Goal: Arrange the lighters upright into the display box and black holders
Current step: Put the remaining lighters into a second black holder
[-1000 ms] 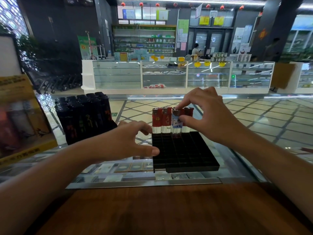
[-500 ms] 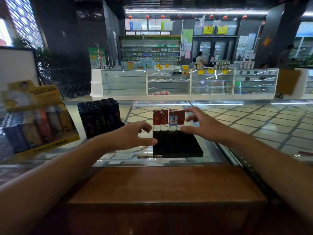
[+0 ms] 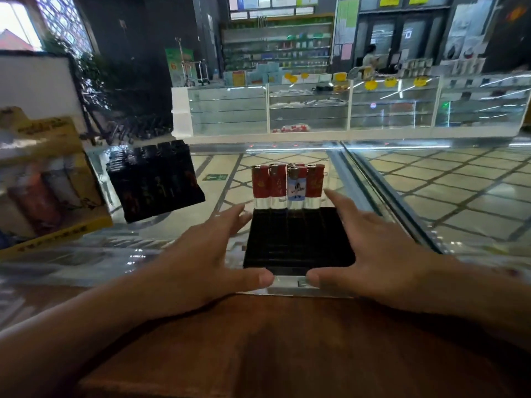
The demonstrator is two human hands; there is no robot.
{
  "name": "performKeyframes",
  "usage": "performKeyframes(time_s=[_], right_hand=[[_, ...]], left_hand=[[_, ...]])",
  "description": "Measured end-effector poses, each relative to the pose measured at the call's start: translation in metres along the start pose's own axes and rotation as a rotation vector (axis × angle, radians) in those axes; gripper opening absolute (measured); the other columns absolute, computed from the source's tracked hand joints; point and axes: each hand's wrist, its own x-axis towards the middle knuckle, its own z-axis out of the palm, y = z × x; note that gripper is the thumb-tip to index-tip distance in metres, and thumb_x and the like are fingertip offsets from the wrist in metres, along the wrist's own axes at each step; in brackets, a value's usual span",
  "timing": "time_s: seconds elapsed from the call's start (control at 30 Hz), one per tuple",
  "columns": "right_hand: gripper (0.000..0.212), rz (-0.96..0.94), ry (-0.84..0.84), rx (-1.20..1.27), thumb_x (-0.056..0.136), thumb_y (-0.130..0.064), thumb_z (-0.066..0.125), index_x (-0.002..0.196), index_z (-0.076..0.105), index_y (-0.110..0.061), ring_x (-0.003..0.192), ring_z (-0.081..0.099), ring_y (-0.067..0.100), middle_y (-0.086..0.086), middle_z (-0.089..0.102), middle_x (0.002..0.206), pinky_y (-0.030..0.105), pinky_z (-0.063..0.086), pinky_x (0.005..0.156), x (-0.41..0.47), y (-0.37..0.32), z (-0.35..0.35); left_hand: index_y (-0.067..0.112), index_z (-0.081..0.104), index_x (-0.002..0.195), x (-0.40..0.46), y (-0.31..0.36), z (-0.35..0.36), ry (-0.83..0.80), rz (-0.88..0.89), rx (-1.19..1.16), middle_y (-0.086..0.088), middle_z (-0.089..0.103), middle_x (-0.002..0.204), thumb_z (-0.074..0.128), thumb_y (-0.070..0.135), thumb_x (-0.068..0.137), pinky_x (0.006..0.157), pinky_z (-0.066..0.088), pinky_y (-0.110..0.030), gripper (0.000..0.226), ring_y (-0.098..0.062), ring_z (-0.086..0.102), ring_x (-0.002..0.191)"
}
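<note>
Black holder [image 3: 298, 242], red lighters [image 3: 260, 185], one pale-blue printed lighter [image 3: 296, 189], yellow display box [image 3: 57, 139]

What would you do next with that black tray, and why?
Probably close both open hands, left and right, on the tray's sides to shift it. They flank it, holding nothing, and only its back row holds lighters.

Four upright lighters are counted in the far row of the black slotted plastic holder [image 3: 298, 239]: three red-wrapped lighters with clear bases [image 3: 260, 186] and one pale blue-and-white printed lighter [image 3: 296, 188], with a further cap glimpsed behind them. One second black holder packed with black lighters [image 3: 156, 180], too blurred for counting, and one yellow cardboard display box [image 3: 43, 179] are seen. Two bare hands are present, left hand [image 3: 201, 265] and right hand [image 3: 376, 254].
</note>
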Motion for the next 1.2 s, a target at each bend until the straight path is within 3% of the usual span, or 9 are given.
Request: performKeyframes(time_s=[0.13, 0.23, 0.33, 0.43, 0.57, 0.77, 0.97, 1.1, 1.2], right_hand=[[0.124, -0.072, 0.068, -0.014, 0.055, -0.094, 0.050, 0.145, -0.022, -0.050, 0.142, 0.017, 0.006, -0.023, 0.019, 0.156, 0.033, 0.014, 0.119, 0.002, 0.010, 0.010], [0.123, -0.084, 0.065, 0.044, 0.053, -0.094, 0.046, 0.147, -0.018, -0.048, 0.146, 0.012, 0.006, -0.023, 0.015, 0.157, 0.042, 0.010, 0.123, 0.004, 0.013, 0.012], [0.121, -0.048, 0.003, 0.057, 0.056, -0.094, 0.039, 0.150, -0.016, -0.041, 0.148, 0.003, 0.004, -0.018, 0.008, 0.159, 0.040, 0.001, 0.124, -0.001, 0.008, 0.008], [0.118, -0.018, -0.002, 0.092, 0.063, -0.088, 0.049, 0.153, -0.004, -0.034, 0.150, 0.006, 0.009, -0.010, 0.012, 0.162, 0.036, -0.002, 0.124, 0.000, 0.003, -0.001], [0.116, 0.051, -0.021, 0.113, 0.066, -0.078, 0.067, 0.154, 0.011, -0.027, 0.150, 0.013, 0.014, -0.004, 0.023, 0.160, 0.034, -0.002, 0.122, 0.000, -0.005, -0.013], [0.122, 0.077, -0.080, 0.103, 0.065, -0.081, 0.066, 0.155, 0.011, -0.021, 0.150, 0.007, 0.010, -0.003, 0.020, 0.162, 0.028, -0.011, 0.119, -0.005, -0.007, -0.018], [0.124, 0.134, -0.066, 0.309, 0.058, -0.086, 0.062, 0.155, 0.009, -0.029, 0.143, 0.008, -0.002, -0.008, 0.018, 0.162, 0.032, 0.005, 0.122, -0.012, -0.017, -0.022], [0.120, 0.194, -0.007, 0.501, 0.066, -0.062, 0.081, 0.155, 0.006, -0.036, 0.132, 0.020, -0.014, -0.020, 0.025, 0.154, 0.022, 0.025, 0.112, -0.025, -0.025, -0.031], [0.120, 0.279, 0.032, 0.643, 0.070, -0.053, 0.084, 0.154, 0.000, -0.043, 0.138, 0.028, -0.011, -0.028, 0.026, 0.154, 0.017, 0.031, 0.111, -0.037, -0.023, -0.038]], left_hand=[[0.064, -0.003, 0.143, 0.001, -0.002, 0.004, 0.030, -0.009, -0.025, 0.048, 0.018, 0.148, 0.060, 0.092, 0.050, 0.107, 0.028, -0.009, 0.116, 0.025, 0.016, 0.134], [0.086, -0.002, 0.117, 0.004, 0.001, 0.001, 0.030, -0.039, -0.005, 0.068, 0.017, 0.121, 0.066, 0.083, 0.047, 0.099, 0.026, -0.001, 0.097, 0.035, 0.019, 0.123], [0.074, 0.010, 0.134, 0.004, 0.007, -0.001, 0.011, -0.077, -0.078, 0.049, 0.029, 0.139, 0.070, 0.083, 0.052, 0.109, 0.031, -0.018, 0.102, 0.015, 0.031, 0.134], [0.047, 0.025, 0.145, 0.006, 0.019, -0.008, -0.012, -0.156, -0.115, 0.025, 0.035, 0.148, 0.074, 0.074, 0.058, 0.113, 0.036, -0.039, 0.103, -0.003, 0.037, 0.137], [0.037, 0.020, 0.151, 0.006, 0.042, -0.002, -0.029, -0.287, -0.105, 0.011, 0.033, 0.157, 0.072, 0.068, 0.066, 0.116, 0.031, -0.050, 0.104, -0.015, 0.032, 0.144], [0.031, 0.021, 0.151, -0.005, 0.057, 0.011, 0.039, -0.381, -0.095, 0.005, 0.039, 0.152, 0.073, 0.063, 0.071, 0.116, 0.026, -0.051, 0.100, -0.019, 0.032, 0.143], [0.036, 0.029, 0.146, -0.005, 0.061, 0.005, 0.105, -0.354, -0.151, 0.013, 0.041, 0.148, 0.067, 0.074, 0.060, 0.118, 0.024, -0.050, 0.101, -0.013, 0.031, 0.143], [0.044, 0.025, 0.147, -0.002, 0.058, 0.002, 0.070, -0.357, -0.278, 0.016, 0.035, 0.152, 0.072, 0.082, 0.051, 0.121, 0.017, -0.047, 0.113, -0.011, 0.024, 0.145], [0.056, 0.018, 0.139, 0.007, 0.062, 0.004, 0.065, -0.266, -0.363, 0.017, 0.030, 0.154, 0.085, 0.064, 0.056, 0.120, 0.020, -0.043, 0.108, -0.006, 0.021, 0.144]])
